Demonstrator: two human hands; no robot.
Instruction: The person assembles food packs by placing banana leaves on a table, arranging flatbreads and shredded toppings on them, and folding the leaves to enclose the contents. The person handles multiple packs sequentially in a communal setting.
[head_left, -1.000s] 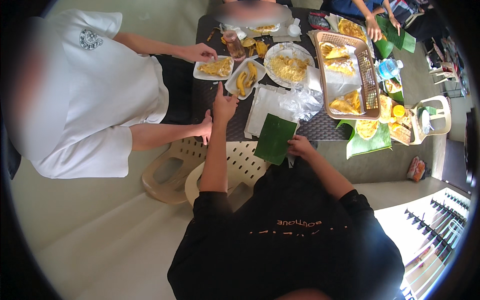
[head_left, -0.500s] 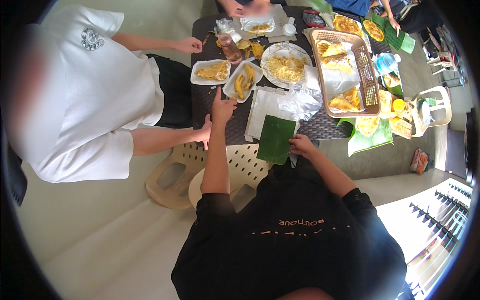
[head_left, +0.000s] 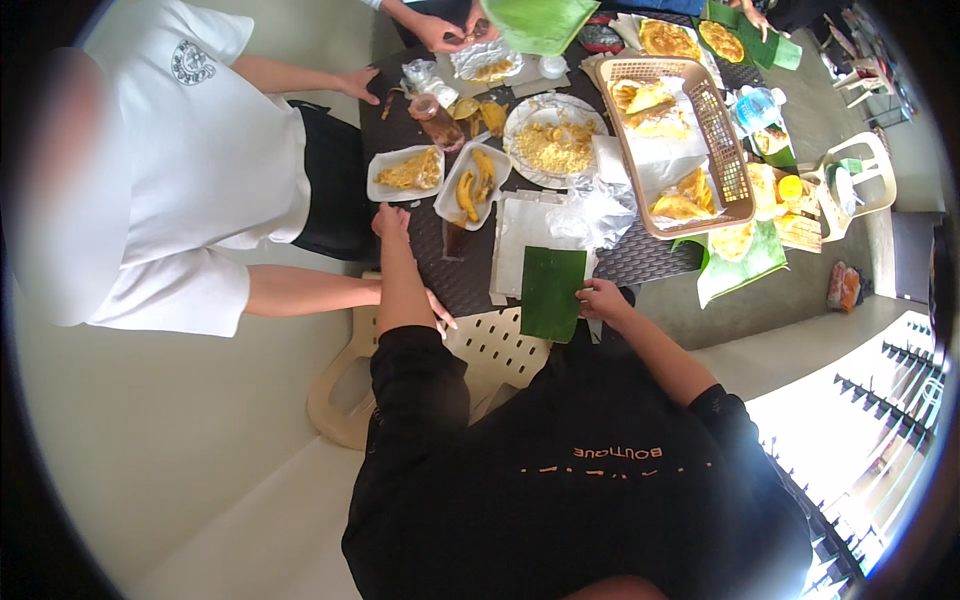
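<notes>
My left hand is at the near edge of a white foam tray holding a flat golden fried food. Its fingers look closed on the rim, though the fingertips are partly hidden. Beside it is a second foam tray with yellow-brown bananas. In my right hand is the right edge of a cut rectangle of green banana leaf, pinched between thumb and fingers. The leaf hangs over the table's near edge, overlapping white paper sheets.
A brown plastic basket of folded fried food stands right, by a plate of yellow crumbly food. A jar is behind the trays. At left, a co-worker's hand is close to my left forearm. A beige chair is below the table edge.
My left hand has moved left from near the banana tray to the other foam tray. The right hand still holds the leaf. A large green leaf has come in at the far side.
</notes>
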